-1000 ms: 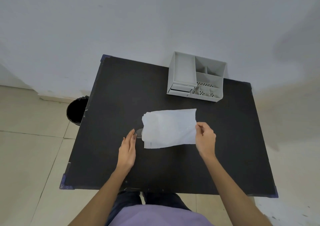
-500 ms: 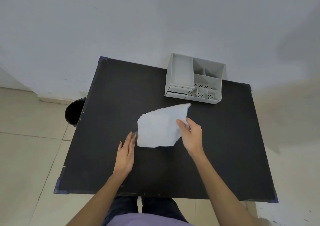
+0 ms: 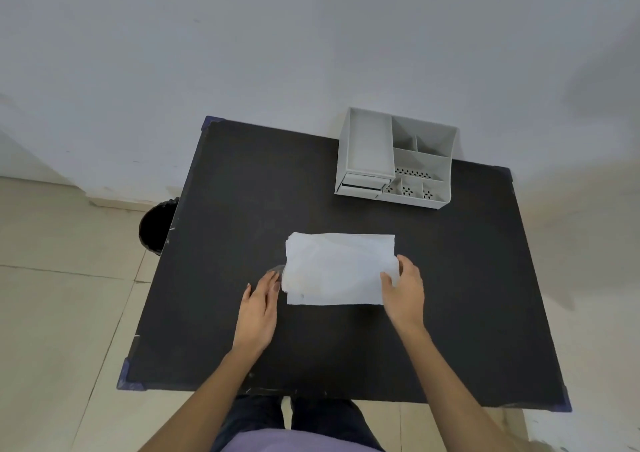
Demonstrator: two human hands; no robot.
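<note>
Head-camera view, looking down on the matt black rectangular table top (image 3: 242, 192). We find the folded white sheet of thin paper (image 3: 336, 271) lying flat near the middle of the table. Its long axis runs left to right across the body, and its layers are slightly out of register along the left and near edges. The right hand (image 3: 405, 292) holds the short right-hand edge: the thumb lies on top of the paper and the fingers (image 3: 408, 267) curl round the edge. We read this as a pinch, though the underside of the grip is hidden. The left hand (image 3: 258, 313) lies flat, fingers straight and close together, their tips just touching the short left-hand edge; it holds nothing. The sheet thus lies between the two hands, forward and to the right of the left fingertips. We judge that a next fold would carry the pinched right edge along the long axis toward the left edge, with the left fingertips serving as a stop. The pale grey plastic compartmented desk organiser (image 3: 363, 147) stands well apart at the far edge of the table, and a round black bin (image 3: 156, 226) stands on the floor beside the table's left side.
</note>
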